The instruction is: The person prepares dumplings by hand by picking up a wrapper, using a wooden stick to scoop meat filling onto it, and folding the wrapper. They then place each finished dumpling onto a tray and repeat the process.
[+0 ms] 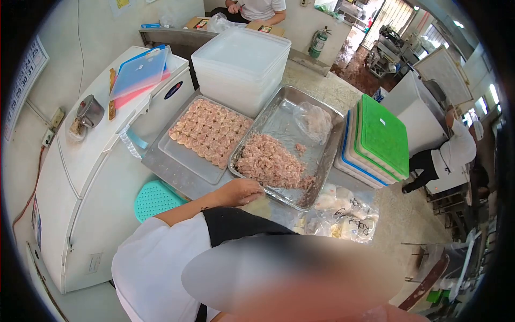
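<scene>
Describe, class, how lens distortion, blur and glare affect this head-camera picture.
Head view: fisheye lens bends the freezer edges and darkens the corners; a blurred oval hides the lower middle; the steel tray shows soft glare; the doorway behind is overexposed; a hand stays sharp.

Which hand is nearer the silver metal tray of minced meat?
Left. The left hand is over the silver metal tray at its near rim; the right hand is hidden.

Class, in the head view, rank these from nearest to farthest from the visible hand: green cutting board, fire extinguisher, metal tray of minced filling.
From the hand:
1. Metal tray of minced filling, touching, just beyond it.
2. Green cutting board, on the right-hand stack.
3. Fire extinguisher, by the far wall.
</scene>
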